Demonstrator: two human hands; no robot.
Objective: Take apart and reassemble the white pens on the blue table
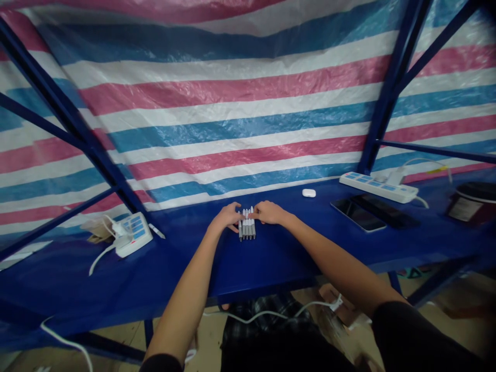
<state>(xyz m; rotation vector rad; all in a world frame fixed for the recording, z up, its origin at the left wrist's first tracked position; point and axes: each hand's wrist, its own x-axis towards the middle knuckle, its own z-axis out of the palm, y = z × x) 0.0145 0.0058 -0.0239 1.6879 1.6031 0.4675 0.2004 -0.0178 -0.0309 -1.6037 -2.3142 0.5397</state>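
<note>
At frame centre, the left hand (227, 217) and right hand (271, 212) flanked a row of pens (247, 227) on the blue counter (271, 253). Fingers of both pressed the row's sides, seemingly squaring it; nothing was lifted or clenched.

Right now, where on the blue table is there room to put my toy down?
Bare blue table lies between the row of pens and the two phones, and between the pens and the left power strip. It is crowded at the right by the long power strip and dark jar.
</note>
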